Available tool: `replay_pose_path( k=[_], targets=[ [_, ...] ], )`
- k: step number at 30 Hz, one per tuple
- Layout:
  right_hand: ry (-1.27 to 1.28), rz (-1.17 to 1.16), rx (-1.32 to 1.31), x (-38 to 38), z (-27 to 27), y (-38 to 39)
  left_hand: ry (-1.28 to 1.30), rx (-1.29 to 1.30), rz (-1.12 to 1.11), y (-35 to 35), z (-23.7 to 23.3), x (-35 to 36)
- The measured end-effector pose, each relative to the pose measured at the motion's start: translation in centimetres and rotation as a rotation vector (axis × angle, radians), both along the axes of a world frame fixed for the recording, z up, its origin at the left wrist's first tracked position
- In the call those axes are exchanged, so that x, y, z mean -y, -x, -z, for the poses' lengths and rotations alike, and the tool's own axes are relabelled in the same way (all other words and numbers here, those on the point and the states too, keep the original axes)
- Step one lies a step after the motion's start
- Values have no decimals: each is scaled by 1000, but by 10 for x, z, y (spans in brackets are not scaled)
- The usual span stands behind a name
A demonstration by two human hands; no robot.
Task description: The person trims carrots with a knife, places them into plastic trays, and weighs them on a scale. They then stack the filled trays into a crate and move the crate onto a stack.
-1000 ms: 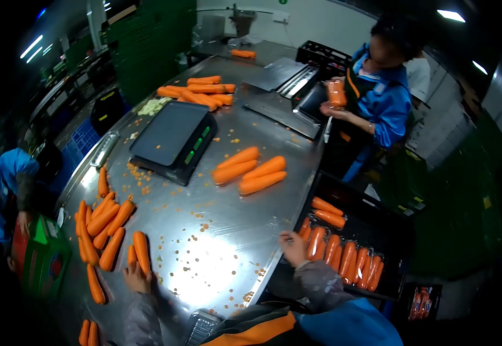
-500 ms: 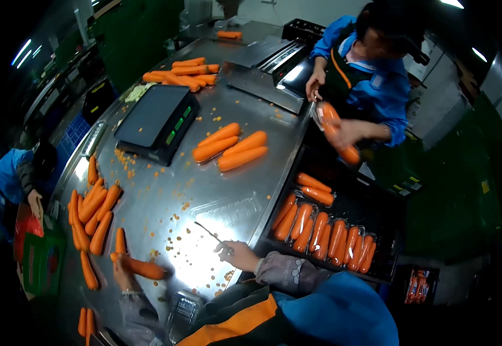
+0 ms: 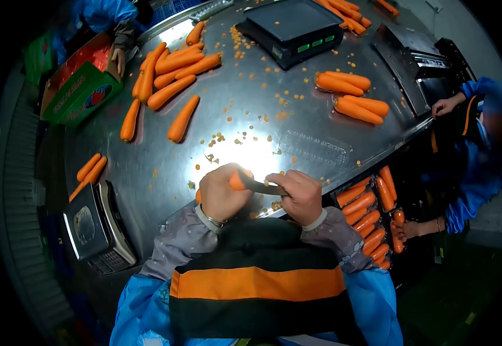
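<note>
My left hand (image 3: 223, 195) is wrapped round a carrot (image 3: 237, 181), whose cut-looking end points toward my right hand. Most of that carrot is hidden behind my fingers. Closed on the handle of a thin dark knife (image 3: 264, 188), my right hand (image 3: 303, 197) keeps the blade against or very near the carrot's end. Small carrot slices and trimmings (image 3: 219, 138) lie scattered on the metal table (image 3: 176, 164) beyond my hands. A clear plastic tray (image 3: 314, 149) rests ahead of my right hand.
Loose carrots (image 3: 173, 63) are heaped at left, with two carrot pairs (image 3: 349, 83) at right. A black scale (image 3: 291, 29) stands at the back, another scale (image 3: 98, 228) at near left. Wrapped carrots (image 3: 372, 219) fill a crate at right, where a co-worker's hand (image 3: 415, 229) reaches.
My view has swung round. The carrot in my left hand and the knife in my right have come together before my chest. The co-worker's hand has moved down to the crate.
</note>
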State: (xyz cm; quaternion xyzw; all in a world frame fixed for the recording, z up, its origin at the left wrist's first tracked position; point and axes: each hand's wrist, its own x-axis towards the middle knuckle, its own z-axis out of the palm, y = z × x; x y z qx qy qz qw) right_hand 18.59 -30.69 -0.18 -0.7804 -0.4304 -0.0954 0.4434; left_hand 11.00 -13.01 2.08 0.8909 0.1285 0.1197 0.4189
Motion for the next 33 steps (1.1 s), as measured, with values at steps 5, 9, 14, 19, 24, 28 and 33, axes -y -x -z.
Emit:
replay_pose_path(
  k=[5,9,14,19,24,28,33],
  targets=[
    [43,-30,32,-16,-1,7,-144,34,27,4,-8,6],
    [82,6,21,-18,5,9,-93,105,-19,5,-5,9],
    [167,219,-238,-7,57,-4,-7,-46,-57,10,3,6],
    [-28,-102,-861,-1,41,2,371,-7,15,6,22,-6],
    [-136,-382,-1187,-3,44,11,1437,131,-90,-6,24,-3],
    [-48,-258,-1264,9,38,2,1516,232,-138,-19,13,-17],
    [81,25,-931,61,48,-68,1316,388,-38,-33,4,-116]
  ],
)
